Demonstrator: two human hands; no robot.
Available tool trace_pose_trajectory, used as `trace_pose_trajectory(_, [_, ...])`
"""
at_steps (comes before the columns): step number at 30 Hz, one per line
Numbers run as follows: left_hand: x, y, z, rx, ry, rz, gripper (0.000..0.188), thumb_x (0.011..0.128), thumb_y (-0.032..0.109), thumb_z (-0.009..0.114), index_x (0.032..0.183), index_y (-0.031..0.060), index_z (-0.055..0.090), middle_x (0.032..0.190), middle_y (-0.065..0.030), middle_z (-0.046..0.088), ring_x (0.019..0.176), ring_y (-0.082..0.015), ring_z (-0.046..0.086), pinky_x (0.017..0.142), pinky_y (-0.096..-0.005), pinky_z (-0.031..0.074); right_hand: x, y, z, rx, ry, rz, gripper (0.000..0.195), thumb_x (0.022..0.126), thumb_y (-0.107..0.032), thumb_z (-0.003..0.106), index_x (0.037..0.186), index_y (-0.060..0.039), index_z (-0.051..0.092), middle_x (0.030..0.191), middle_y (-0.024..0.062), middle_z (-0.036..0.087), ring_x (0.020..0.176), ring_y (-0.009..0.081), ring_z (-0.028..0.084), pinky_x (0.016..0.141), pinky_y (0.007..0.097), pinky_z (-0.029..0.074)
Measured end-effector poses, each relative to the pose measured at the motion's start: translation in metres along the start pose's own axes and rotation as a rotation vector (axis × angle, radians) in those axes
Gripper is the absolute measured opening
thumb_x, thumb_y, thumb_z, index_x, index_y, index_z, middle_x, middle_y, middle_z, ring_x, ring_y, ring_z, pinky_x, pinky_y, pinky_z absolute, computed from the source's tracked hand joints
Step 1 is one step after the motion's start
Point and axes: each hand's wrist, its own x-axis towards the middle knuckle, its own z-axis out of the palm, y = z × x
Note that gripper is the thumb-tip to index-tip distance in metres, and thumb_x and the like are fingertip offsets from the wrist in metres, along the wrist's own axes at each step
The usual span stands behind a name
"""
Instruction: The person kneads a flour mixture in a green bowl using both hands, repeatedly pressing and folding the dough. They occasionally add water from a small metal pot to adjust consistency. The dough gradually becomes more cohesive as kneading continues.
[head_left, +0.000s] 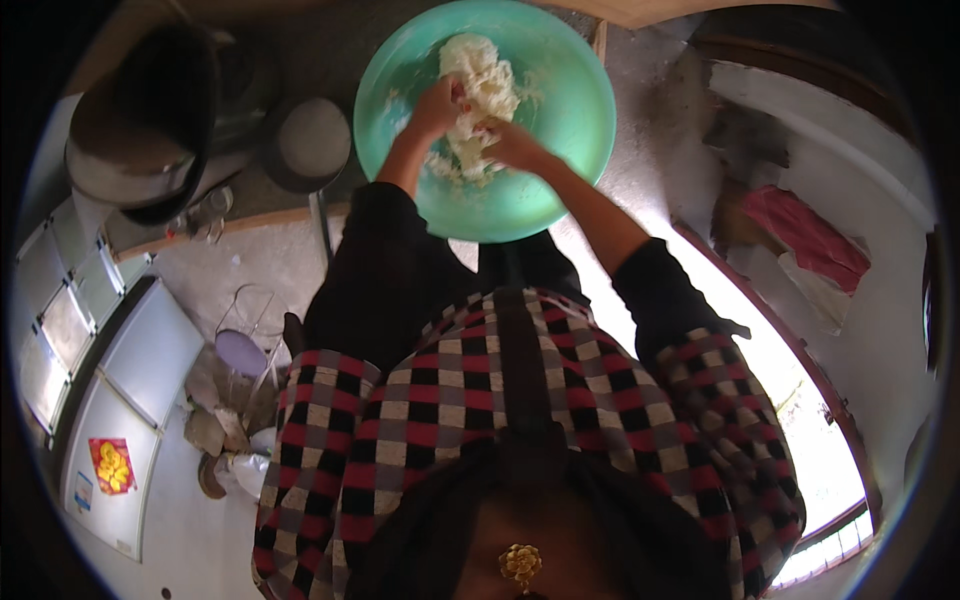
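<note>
A wide mint-green basin (566, 180) stands before me with a rough, shaggy mass of pale dough (476, 56) in it. My left hand (437, 107) is at the dough's left side, its fingers curled into it. Lower down on the right, my right hand (517, 144) has its fingertips closed on the dough's near part. Loose crumbs of dough and smears cling to the basin's inner wall. The fingertips of both hands are partly hidden by the dough.
Left of the basin, a round dark-rimmed vessel (313, 139) sits on the counter near a large metal pot (131, 161) and a small glass jar (217, 202). A purple-seated stool (241, 352) and a white refrigerator (120, 427) are at lower left. Red cloth (810, 236) lies to the right.
</note>
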Motion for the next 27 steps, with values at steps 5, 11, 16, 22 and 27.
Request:
trace_pose_trajectory(5, [-0.037, 0.014, -0.044, 0.569, 0.217, 0.174, 0.032, 0.08, 0.0, 0.054, 0.112, 0.0053, 0.054, 0.107, -0.0118, 0.055, 0.089, -0.0279, 0.057, 0.074, -0.0376, 0.047, -0.005, 0.011, -0.074, -0.545, 0.398, -0.232, 0.039, 0.072, 0.001, 0.05, 0.109, -0.0073, 0.062, 0.105, 0.0184, 0.061, 0.086, 0.0299, 0.064, 0.075, 0.0378, 0.051])
trace_pose_trajectory(11, [-0.085, -0.006, 0.013, 0.92, 0.202, 0.223, 0.062, 0.06, 0.028, 0.079, 0.103, -0.009, 0.054, 0.096, -0.0175, 0.052, 0.095, -0.0347, 0.051, 0.085, -0.0424, 0.042, -0.011, 0.062, -0.017, -0.841, 0.484, -0.078, 0.043, 0.07, -0.001, 0.051, 0.111, 0.0117, 0.044, 0.112, 0.0261, 0.046, 0.106, 0.0413, 0.042, 0.095, 0.046, 0.035])
trace_pose_trajectory(16, [-0.107, -0.001, 0.045, 0.613, -0.286, -0.002, 0.036, 0.065, 0.015, 0.074, 0.092, -0.004, 0.06, 0.104, -0.0251, 0.052, 0.1, -0.0401, 0.051, 0.087, -0.0436, 0.044, -0.046, 0.055, 0.068, -0.785, 0.214, 0.072, 0.056, 0.075, -0.038, 0.064, 0.102, 0.0098, 0.051, 0.103, 0.0251, 0.053, 0.103, 0.0381, 0.048, 0.09, 0.0448, 0.04])
trace_pose_trajectory(22, [-0.101, -0.033, 0.063, 0.541, -0.219, -0.077, 0.014, 0.07, 0.009, 0.062, 0.079, -0.0021, 0.063, 0.084, -0.0259, 0.061, 0.086, -0.0397, 0.057, 0.076, -0.0453, 0.047, -0.024, 0.029, 0.104, -0.389, 0.37, 0.223, 0.017, 0.072, -0.015, 0.065, 0.08, 0.0, 0.064, 0.083, 0.018, 0.064, 0.081, 0.0329, 0.063, 0.072, 0.0433, 0.05])
trace_pose_trajectory(27, [-0.108, -0.001, 0.055, 0.132, -0.101, -0.169, 0.016, 0.072, 0.011, 0.061, 0.078, -0.0029, 0.066, 0.074, -0.0219, 0.063, 0.072, -0.0349, 0.063, 0.065, -0.0428, 0.049, -0.038, 0.046, 0.076, 0.423, 0.245, 0.306, 0.015, 0.073, -0.011, 0.069, 0.08, 0.0019, 0.065, 0.075, 0.0066, 0.065, 0.068, 0.0149, 0.061, 0.062, 0.0284, 0.048])
